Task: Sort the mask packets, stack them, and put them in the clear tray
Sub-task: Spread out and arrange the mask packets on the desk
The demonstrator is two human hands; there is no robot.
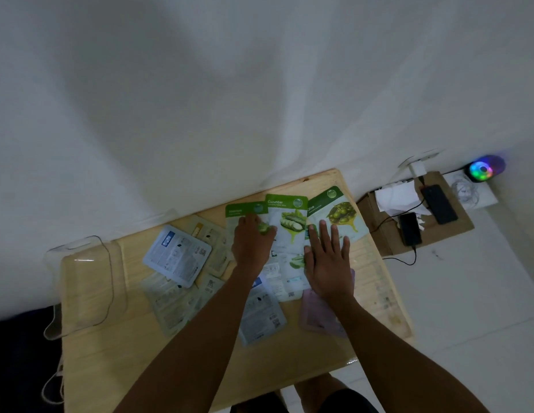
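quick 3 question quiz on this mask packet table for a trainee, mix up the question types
1. True or false: the clear tray already holds a stack of packets.
2. Which packet lies between the other two green-topped ones? A) Olive packet B) Cucumber packet C) pink packet
3. Fill in: the left hand rests on the leftmost green-topped packet, while the right hand lies flat with its fingers ____.

Key
1. False; no stack shows in it.
2. B
3. spread
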